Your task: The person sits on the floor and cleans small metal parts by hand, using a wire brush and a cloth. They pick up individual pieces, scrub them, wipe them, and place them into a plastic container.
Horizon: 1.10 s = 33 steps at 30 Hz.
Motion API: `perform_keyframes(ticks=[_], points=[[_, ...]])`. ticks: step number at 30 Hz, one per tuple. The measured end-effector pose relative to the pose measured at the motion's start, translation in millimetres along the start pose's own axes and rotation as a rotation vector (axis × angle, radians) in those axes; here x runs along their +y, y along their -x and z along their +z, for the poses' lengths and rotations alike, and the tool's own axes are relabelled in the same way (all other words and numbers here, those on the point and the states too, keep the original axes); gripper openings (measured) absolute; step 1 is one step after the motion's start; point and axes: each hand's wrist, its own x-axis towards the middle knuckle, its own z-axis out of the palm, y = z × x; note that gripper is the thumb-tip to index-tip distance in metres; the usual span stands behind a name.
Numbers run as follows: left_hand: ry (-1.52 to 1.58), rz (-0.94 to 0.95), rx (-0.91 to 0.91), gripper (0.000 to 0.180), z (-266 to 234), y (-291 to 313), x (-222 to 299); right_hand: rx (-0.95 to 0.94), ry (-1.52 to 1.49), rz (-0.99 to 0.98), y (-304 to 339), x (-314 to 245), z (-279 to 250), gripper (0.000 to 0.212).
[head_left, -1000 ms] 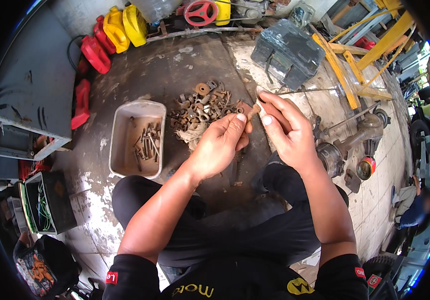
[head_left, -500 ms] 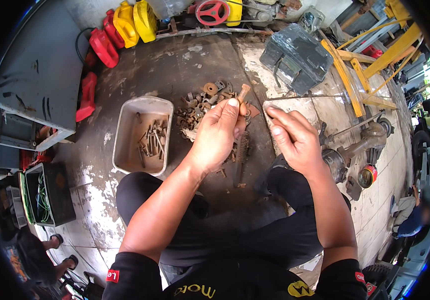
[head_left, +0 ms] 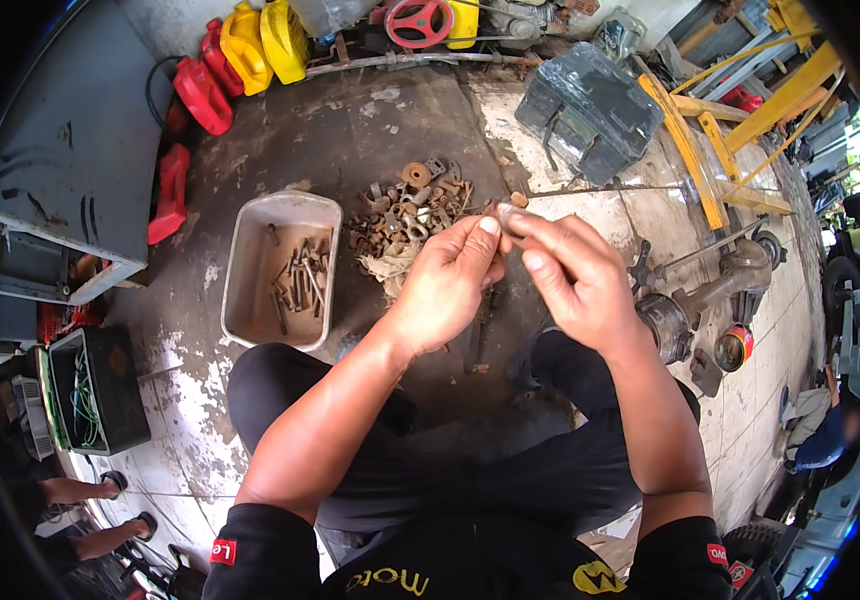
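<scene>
My left hand (head_left: pixel 450 275) is closed, pinching a rusty bolt (head_left: pixel 518 199) between thumb and fingers. Only the bolt's head end shows past the fingertips. My right hand (head_left: pixel 582 285) meets it from the right, its curled fingers pressed against the bolt's shank and hiding much of it. Below and beyond both hands lies a heap of rusty nuts, washers and other small metal parts (head_left: pixel 415 215) on the dark floor. Left of the heap stands a worn grey plastic tub (head_left: pixel 233 270) with several loose bolts (head_left: pixel 300 280) inside.
A black toolbox (head_left: pixel 590 110) and a yellow frame (head_left: pixel 685 140) stand at the far right. Red and yellow jerrycans (head_left: pixel 200 95) line the far left, beside a grey metal cabinet (head_left: pixel 60 170). An axle-like metal part (head_left: pixel 725 285) lies to the right. Another person's feet (head_left: pixel 115 490) show at lower left.
My right hand has moved left onto the bolt and now touches it beside the left hand. The bolt, upright before, now tilts to the right, still held by my left hand.
</scene>
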Motion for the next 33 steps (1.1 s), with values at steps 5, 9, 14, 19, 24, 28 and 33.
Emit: perform_keyframes(ticks=[5,9,14,19,24,28,33], points=[[-0.007,0.003,-0.009,0.032,-4,-1,-3,0.004,0.018,0.024,0,-1,1,0.028],[-0.049,0.0,-0.009,0.033,-6,-1,-4,0.015,-0.024,0.07,1,-2,3,0.028],[-0.084,0.02,0.005,0.032,-4,0,2,0.014,-0.038,0.024,-1,0,3,0.029],[-0.112,0.017,-0.003,0.032,-6,0,3,-0.094,-0.28,0.206,2,-8,1,0.029],[-0.106,0.043,0.008,0.032,-5,0,2,-0.023,-0.361,0.293,2,-11,4,0.031],[-0.11,0.029,0.008,0.033,-4,1,4,-0.03,-0.401,0.374,0,-14,1,0.032],[-0.233,0.074,0.018,0.032,-5,1,1,-0.058,-0.408,0.405,0,-16,-3,0.032]])
